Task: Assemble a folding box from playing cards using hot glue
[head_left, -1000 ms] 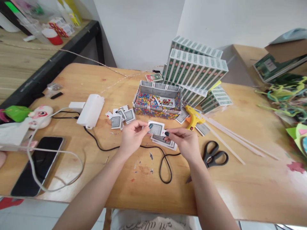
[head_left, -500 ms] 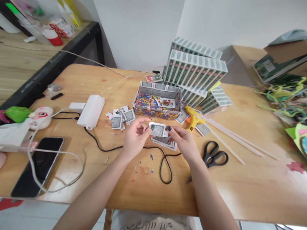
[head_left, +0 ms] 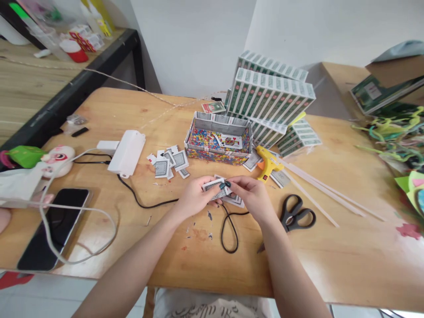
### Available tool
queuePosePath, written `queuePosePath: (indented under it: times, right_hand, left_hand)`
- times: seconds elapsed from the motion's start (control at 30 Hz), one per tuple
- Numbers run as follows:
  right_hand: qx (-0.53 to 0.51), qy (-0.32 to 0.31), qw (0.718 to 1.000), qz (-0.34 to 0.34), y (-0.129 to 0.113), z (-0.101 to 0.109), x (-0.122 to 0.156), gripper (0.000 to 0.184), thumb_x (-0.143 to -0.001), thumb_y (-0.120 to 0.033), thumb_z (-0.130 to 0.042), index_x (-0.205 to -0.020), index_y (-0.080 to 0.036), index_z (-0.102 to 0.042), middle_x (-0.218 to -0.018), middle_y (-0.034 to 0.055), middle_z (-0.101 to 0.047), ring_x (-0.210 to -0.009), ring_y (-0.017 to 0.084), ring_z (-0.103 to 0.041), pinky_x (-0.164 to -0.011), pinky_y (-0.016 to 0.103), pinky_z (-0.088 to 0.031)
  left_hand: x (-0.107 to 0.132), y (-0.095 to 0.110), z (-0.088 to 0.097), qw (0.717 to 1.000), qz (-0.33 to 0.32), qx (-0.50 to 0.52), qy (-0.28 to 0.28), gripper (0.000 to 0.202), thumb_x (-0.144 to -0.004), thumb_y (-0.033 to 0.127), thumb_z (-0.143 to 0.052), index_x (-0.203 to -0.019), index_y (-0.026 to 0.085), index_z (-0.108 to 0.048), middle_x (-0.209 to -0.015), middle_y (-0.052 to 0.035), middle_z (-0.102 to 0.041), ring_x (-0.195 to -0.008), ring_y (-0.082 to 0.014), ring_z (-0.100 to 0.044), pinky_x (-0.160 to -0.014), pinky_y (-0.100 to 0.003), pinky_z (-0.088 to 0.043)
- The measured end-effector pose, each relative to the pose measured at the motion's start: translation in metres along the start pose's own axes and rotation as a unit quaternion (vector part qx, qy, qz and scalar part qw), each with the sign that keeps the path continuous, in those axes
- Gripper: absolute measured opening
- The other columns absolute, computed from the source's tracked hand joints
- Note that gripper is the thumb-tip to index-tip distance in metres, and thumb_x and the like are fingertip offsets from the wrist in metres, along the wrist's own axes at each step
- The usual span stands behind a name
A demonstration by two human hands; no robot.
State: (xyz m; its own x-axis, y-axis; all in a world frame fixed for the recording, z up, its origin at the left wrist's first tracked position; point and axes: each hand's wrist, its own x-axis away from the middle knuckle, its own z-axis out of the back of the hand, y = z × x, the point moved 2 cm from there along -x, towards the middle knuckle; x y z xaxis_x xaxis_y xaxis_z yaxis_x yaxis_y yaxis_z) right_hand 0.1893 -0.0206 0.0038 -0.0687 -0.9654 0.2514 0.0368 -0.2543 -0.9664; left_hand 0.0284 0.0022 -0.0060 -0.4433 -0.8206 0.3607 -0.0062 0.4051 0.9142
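Note:
My left hand (head_left: pixel 194 197) grips a patterned-back playing card (head_left: pixel 209 184), thumb on top. Close against it, my right hand (head_left: pixel 251 194) pinches the card's right end; whether a second piece is between those fingertips I cannot make out. Under the hands lie more playing cards (head_left: pixel 237 202), partly hidden. A loose pile of cut cards (head_left: pixel 162 168) is left of them, with a small card piece (head_left: pixel 183 173) beside it. Behind stands an open box (head_left: pixel 217 154) walled with cards, its inside a multicoloured speckle, with face-up cards in it.
A yellow glue gun (head_left: pixel 269 164), clear glue sticks (head_left: pixel 318 183) and black scissors (head_left: pixel 294 215) lie to the right. Green card packs (head_left: pixel 271 95) are stacked behind. On the left are a white power box (head_left: pixel 127 152), a phone (head_left: pixel 54 229) and cables. A black cord (head_left: pixel 236 238) loops nearby.
Both hands have drawn closer together and moved slightly down, tilting the card. My left hand has shifted right and lower, and the small card piece beside the pile now shows.

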Motion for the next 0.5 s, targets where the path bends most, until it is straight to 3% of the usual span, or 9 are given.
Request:
queuePosePath:
  times: [0.27,0.5]
  right_hand:
    - [0.063,-0.025,0.997,0.027,0.0037,0.0034,-0.0011,0.021,-0.074,-0.038,-0.067,-0.079,-0.018,-0.072,-0.074,0.0032,-0.071,-0.063,0.014,-0.059,-0.062,0.027,-0.045]
    - [0.092,-0.012,0.995,0.037,0.0059,-0.0022,0.0000,0.015,-0.076,-0.030,-0.060,-0.072,-0.018,-0.066,-0.067,0.0014,-0.066,-0.061,0.014,-0.055,-0.060,0.026,-0.043]
  left_hand:
    - [-0.0009,0.0019,0.0024,0.998,-0.042,-0.038,0.020,0.024,-0.078,0.042,-0.065,-0.075,0.018,-0.066,-0.062,-0.0013,-0.066,-0.048,-0.0135,-0.062,-0.044,-0.022,-0.048]
    - [-0.0011,0.0005,-0.0007,0.996,-0.076,-0.045,0.028,0.019,-0.077,0.036,-0.064,-0.074,0.018,-0.068,-0.066,-0.0005,-0.066,-0.052,-0.0140,-0.063,-0.050,-0.024,-0.052]
